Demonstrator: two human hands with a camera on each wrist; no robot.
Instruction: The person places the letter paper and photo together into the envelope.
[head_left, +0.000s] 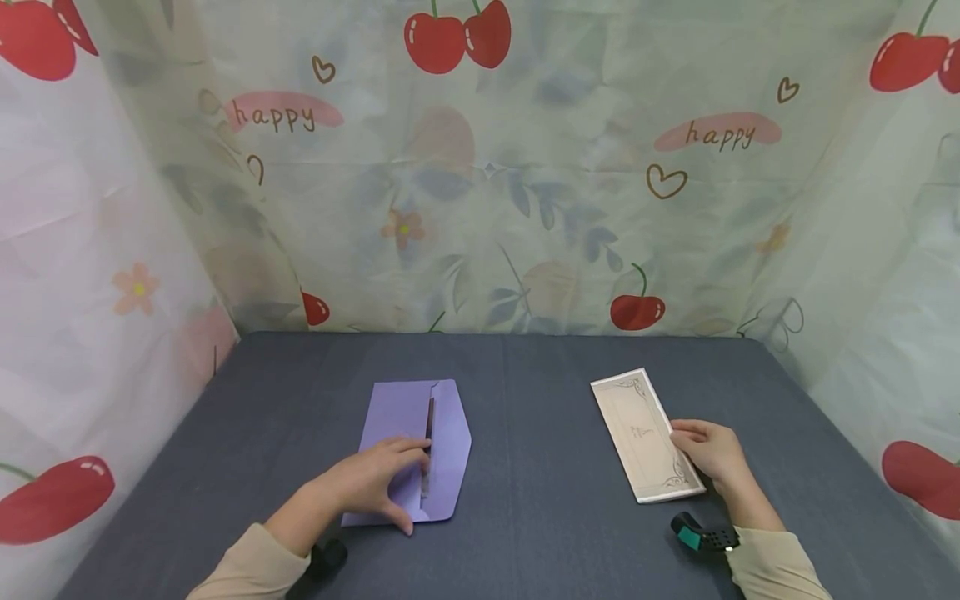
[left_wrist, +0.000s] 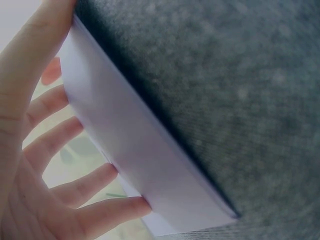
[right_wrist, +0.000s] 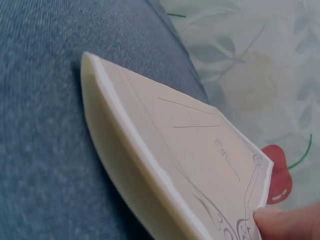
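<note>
A purple envelope (head_left: 390, 408) lies on the dark table at centre left, its pointed flap turned out to the right and a dark slit showing along its mouth. My left hand (head_left: 375, 477) rests on it, fingertips by the slit and thumb at the near edge. In the left wrist view the spread fingertips touch the envelope (left_wrist: 135, 145), which looks pale there. My right hand (head_left: 712, 454) pinches the right edge of a folded cream card (head_left: 637, 433) with scrollwork corners. The right wrist view shows the card (right_wrist: 200, 145) tilted, its folded layers slightly apart.
A dark grey cloth covers the table (head_left: 525, 542). Behind it hangs a curtain (head_left: 487, 208) printed with cherries, hearts and "happy", with more cloth at both sides. Black bands (head_left: 705, 535) sit at the wrists.
</note>
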